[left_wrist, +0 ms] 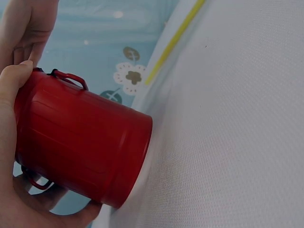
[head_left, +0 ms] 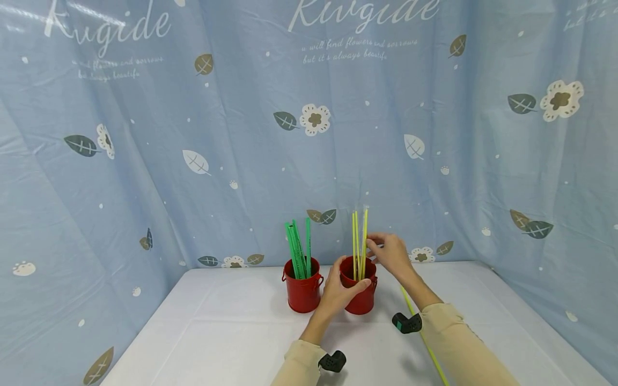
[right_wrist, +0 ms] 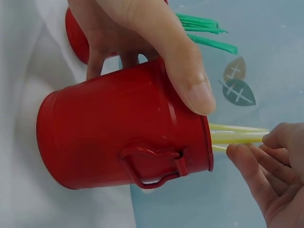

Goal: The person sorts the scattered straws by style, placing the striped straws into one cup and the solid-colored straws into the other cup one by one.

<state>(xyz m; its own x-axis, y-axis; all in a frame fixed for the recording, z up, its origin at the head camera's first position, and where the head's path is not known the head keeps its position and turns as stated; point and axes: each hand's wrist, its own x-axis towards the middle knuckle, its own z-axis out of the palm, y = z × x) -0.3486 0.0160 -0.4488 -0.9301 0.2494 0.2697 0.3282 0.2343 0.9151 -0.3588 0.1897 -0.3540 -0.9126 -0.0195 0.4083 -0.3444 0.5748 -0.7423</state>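
My left hand (head_left: 335, 292) grips a small red metal bucket (head_left: 359, 306), its thumb over the near rim and its fingers round the side. Several thin yellow straws (head_left: 357, 236) stand upright in this bucket, with clear film at some tips. Just above the rim, my right hand (right_wrist: 273, 166) pinches a yellow straw (right_wrist: 237, 138) between thumb and finger. A wire handle (right_wrist: 147, 166) hangs on the bucket's side. Left of the left hand stands a second red bucket (head_left: 303, 297) holding several green straws (head_left: 296, 246).
A single yellow straw (head_left: 434, 358) lies on the white tablecloth (head_left: 232, 332), partly under the right forearm. Behind the table hangs a blue curtain (head_left: 251, 161) with flowers and leaves. Black wrist cameras (head_left: 333, 361) sit at both cuffs.
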